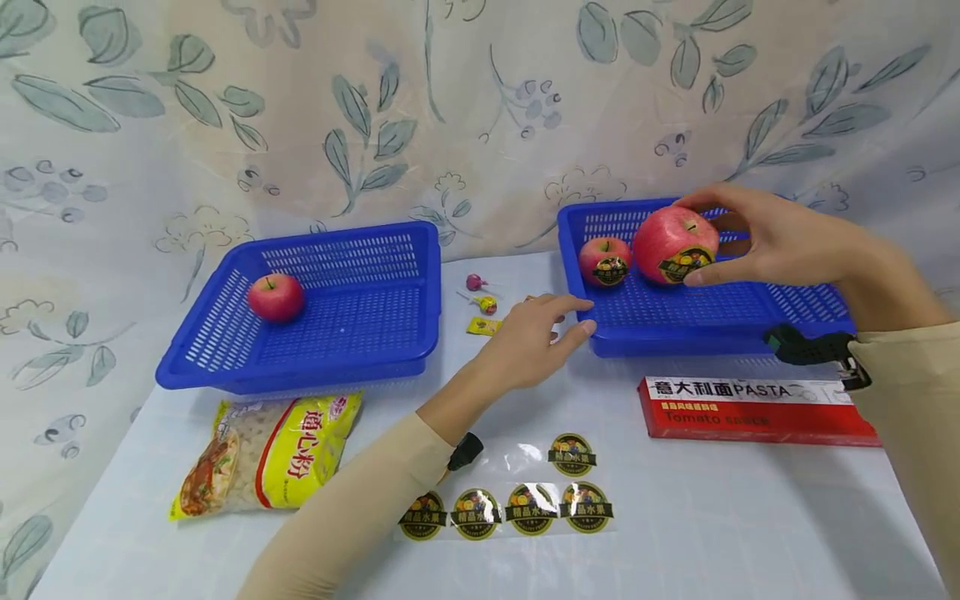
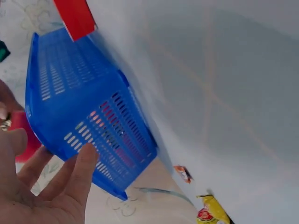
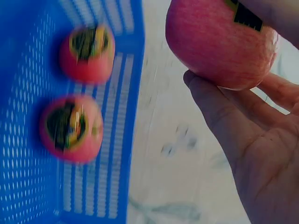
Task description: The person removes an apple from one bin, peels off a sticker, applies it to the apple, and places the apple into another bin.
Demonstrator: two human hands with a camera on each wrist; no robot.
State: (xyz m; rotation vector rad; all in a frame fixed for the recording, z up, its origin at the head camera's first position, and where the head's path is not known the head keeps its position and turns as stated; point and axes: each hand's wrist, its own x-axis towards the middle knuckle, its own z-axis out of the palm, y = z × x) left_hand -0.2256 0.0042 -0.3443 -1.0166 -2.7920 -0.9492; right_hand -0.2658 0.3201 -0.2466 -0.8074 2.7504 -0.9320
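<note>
My right hand [image 1: 787,237] grips a large red apple [image 1: 675,244] with a black-and-gold round sticker, held above the right blue basket [image 1: 675,340]. Inside that basket, a stickered apple [image 1: 604,261] sits at the left end. A second stickered apple [image 3: 72,128] shows beside it in the right wrist view; the held apple seems to hide one of the two from the head camera. My left hand [image 1: 531,337] is at the basket's left front corner, fingers loosely extended and holding nothing. Whether its fingertips touch the basket wall I cannot tell.
At left stands another blue basket [image 1: 341,367] with one plain apple [image 1: 276,297]. Lollipops [image 1: 486,304] and a small yellow packet [image 1: 483,326] lie between the baskets. In front are a yellow pasta bag [image 1: 273,454], a red pasta box [image 1: 757,421] and clear sheets with round stickers [image 1: 531,508].
</note>
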